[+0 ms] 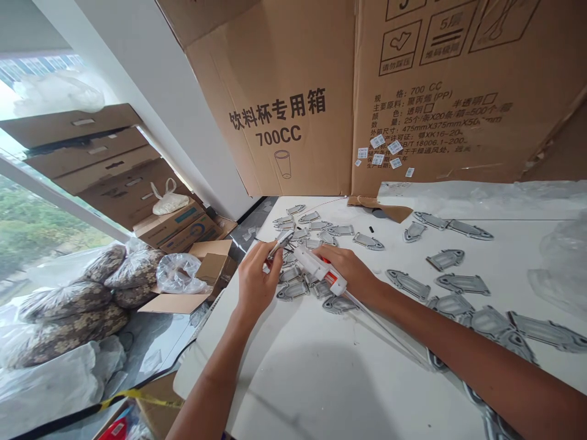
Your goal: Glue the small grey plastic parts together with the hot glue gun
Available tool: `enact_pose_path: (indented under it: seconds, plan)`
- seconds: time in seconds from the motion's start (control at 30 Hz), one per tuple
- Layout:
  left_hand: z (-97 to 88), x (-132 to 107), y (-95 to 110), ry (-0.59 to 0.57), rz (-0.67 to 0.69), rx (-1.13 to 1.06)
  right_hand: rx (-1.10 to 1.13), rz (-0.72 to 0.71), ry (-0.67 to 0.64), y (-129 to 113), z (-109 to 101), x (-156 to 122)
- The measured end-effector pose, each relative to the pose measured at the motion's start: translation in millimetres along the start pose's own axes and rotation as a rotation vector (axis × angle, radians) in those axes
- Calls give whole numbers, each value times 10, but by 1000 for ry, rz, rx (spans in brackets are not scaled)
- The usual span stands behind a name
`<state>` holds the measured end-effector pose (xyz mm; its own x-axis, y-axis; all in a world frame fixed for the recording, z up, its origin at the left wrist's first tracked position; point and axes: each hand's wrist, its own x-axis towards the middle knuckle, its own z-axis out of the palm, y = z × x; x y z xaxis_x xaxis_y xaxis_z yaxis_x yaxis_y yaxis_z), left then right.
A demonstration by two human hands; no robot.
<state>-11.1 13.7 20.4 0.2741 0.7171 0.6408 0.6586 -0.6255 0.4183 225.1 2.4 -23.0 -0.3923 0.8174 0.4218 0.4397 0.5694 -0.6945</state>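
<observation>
Off the table's left edge, on the floor: stacked flat cartons (92, 159); patterned bags in clear plastic (68, 305); a small open carton (206, 269).

Table (321, 379): white top, its left edge running up toward the far left corner. The near part carries only the two forearms.

Left hand (254, 282): near the left edge, towards the far side. Fingers and thumb are pinched together on one grey piece (280, 240), which is held tilted just above the table.

Glue gun (321, 272): white body with a red part, and by its look a glue gun. Its front end points at the held piece, close to it; whether they touch cannot be told. A thin white cord (385, 330) trails toward the near right.

Right hand (351, 269): fingers closed around the glue gun's body, just beside the left hand.

Loose grey pieces, far-left group (316, 229): flat, pointed shapes lying crowded around and beyond both hands.

Loose grey pieces, right group (458, 284): the same shapes, spread more widely toward the right edge and the near right corner.

Back edge: printed cardboard box (284, 110) at the far left corner, then a second box (458, 91) bearing small white labels (383, 153). A torn cardboard scrap (380, 208) and clear plastic sheet (481, 195) lie along their foot.

Progress, as judged: one piece is in hand under the glue gun and many lie loose. No finished lot is set apart, so worked and unworked pieces cannot be told apart; much appears left.
</observation>
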Motion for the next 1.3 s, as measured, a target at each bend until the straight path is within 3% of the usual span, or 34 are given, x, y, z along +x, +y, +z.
enact_pose_path:
  seconds: [1.3]
  plan:
    - [-4, 4, -41, 4, 50, 54, -46, -9, -19, 7, 5, -6]
